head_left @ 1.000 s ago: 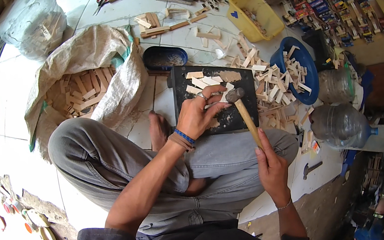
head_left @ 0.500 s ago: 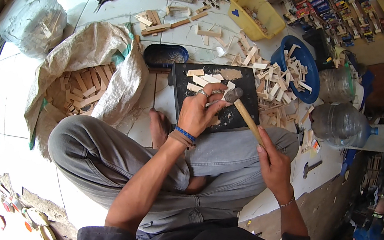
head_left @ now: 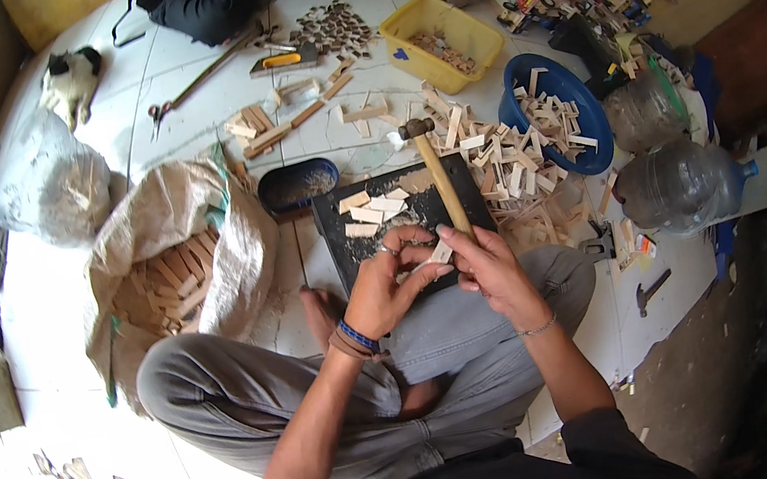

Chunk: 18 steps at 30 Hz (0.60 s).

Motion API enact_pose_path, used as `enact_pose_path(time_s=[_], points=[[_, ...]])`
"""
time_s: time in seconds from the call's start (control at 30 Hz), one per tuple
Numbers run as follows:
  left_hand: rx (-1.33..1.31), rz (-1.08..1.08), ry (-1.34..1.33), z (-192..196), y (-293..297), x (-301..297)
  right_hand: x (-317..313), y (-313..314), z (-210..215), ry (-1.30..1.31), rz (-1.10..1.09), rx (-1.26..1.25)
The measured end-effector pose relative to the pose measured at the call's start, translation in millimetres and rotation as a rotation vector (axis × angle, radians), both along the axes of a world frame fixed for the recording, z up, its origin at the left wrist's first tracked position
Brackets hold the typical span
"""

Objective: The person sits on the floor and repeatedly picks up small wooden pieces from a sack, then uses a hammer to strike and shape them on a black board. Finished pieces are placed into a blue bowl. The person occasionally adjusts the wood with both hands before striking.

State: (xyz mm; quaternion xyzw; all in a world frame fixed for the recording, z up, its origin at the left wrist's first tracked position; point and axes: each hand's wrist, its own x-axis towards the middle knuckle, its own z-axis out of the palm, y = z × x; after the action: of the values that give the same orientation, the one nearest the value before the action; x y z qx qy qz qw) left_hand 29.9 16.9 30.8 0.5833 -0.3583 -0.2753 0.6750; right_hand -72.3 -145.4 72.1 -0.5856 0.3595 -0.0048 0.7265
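My left hand (head_left: 390, 287) pinches a small pale wooden piece (head_left: 441, 252) above the near edge of a black board (head_left: 335, 237). Held in my right hand (head_left: 493, 272) is a hammer (head_left: 445, 190), its wooden handle upright from my fist and its metal head pointing away from me. The fingertips of my right hand also reach the wooden piece. Several flat wooden blocks (head_left: 386, 205) lie on the board amid sawdust. Fingers hide part of the held piece.
Right of the board, wooden pieces spill around a blue basin (head_left: 598, 158). A yellow tub (head_left: 483, 60) stands beyond. On the left are a sack of wood (head_left: 253, 246) and a blue tray (head_left: 300, 203). Another hammer (head_left: 654, 293) lies right. A cat (head_left: 71, 84) and a seated person (head_left: 213, 9) are farther off.
The hammer head has swung off the wooden piece to upright, and my right hand has come up beside my left. The view has shifted, bringing the cat and another person into sight.
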Motion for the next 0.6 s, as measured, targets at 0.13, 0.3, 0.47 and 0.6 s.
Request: enact_pose_path(time_s=[0.13, 0.3, 0.47, 0.6], points=[[0.026, -0.124, 0.067, -1.7, 5.1, 8.6, 4.5, 2.1, -5.8, -0.048, -0.051, 0.240], [0.052, -0.185, 0.209, -7.6, 4.0, 6.8, 5.4, 1.7, -18.0, -0.078, -0.143, 0.481], [-0.018, -0.229, 0.415, -10.6, 0.1, 4.8, 5.7, 3.4, -31.1, -0.103, -0.240, 0.631], [-0.010, -0.222, 0.400, -11.2, -2.0, 3.9, 5.8, 0.7, -41.5, -0.166, -0.245, 0.686]])
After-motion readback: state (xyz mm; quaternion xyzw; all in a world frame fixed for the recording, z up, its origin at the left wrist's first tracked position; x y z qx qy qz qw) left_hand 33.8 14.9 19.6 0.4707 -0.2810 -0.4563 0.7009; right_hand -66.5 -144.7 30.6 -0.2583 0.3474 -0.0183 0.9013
